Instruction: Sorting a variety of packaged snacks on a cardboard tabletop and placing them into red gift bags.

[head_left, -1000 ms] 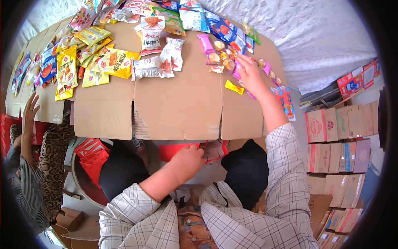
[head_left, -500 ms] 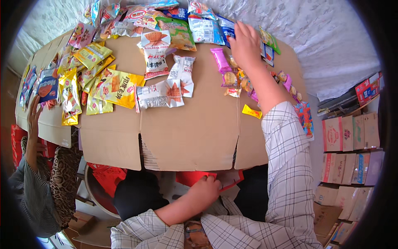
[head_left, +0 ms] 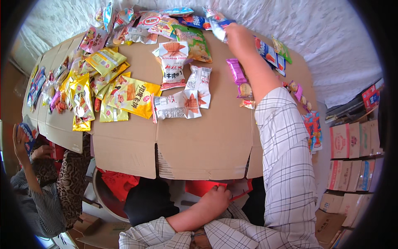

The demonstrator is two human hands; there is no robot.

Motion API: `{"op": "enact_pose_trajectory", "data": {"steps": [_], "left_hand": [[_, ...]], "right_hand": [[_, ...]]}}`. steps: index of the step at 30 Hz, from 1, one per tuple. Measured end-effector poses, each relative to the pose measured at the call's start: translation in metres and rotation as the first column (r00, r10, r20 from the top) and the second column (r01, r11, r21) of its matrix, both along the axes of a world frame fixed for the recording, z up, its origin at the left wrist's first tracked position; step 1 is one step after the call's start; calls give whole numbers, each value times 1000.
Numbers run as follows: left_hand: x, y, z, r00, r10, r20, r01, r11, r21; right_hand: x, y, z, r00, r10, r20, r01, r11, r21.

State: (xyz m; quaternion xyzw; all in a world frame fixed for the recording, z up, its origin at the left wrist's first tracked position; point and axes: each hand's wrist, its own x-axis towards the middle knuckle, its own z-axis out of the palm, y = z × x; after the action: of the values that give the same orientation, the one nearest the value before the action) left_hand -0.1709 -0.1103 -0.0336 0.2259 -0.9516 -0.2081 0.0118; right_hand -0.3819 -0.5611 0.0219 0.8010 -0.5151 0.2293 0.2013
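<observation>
At the far edge of the cardboard-covered table, my right hand (head_left: 241,40) is closed on a white and blue snack packet (head_left: 217,25), which stands tilted up from the pile. Just right of that hand lie blue snack packets (head_left: 267,53) and a green packet (head_left: 282,50). Low in front of me, my left hand (head_left: 212,204) is closed on the edge of a red bag (head_left: 201,187), whose mouth gapes below the table edge. Fingertips of my left hand are partly hidden.
Yellow packets (head_left: 132,94), white packets (head_left: 176,105) and small purple-wrapped sweets (head_left: 236,71) lie on the cardboard (head_left: 199,143). A metal basin (head_left: 103,195) with red bags stands lower left. At left a co-worker's hand (head_left: 20,145) holds a blue packet. Cartons (head_left: 348,141) are stacked at right.
My right hand has moved left and raised the white and blue packet off the pile. The co-worker has taken a blue packet off the table toward their lap. The view has shifted slightly.
</observation>
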Motion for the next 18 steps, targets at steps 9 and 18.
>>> {"op": "enact_pose_trajectory", "data": {"steps": [9, 18], "left_hand": [[8, -3, 5, 998, -61, 28, 61, 998, 32], [28, -16, 24, 961, -33, -276, 60, 994, 89]], "right_hand": [[-23, 174, 106, 787, -38, 616, -89, 981, 175], [-71, 435, 122, 868, -76, 491, -362, 581, 729]]}}
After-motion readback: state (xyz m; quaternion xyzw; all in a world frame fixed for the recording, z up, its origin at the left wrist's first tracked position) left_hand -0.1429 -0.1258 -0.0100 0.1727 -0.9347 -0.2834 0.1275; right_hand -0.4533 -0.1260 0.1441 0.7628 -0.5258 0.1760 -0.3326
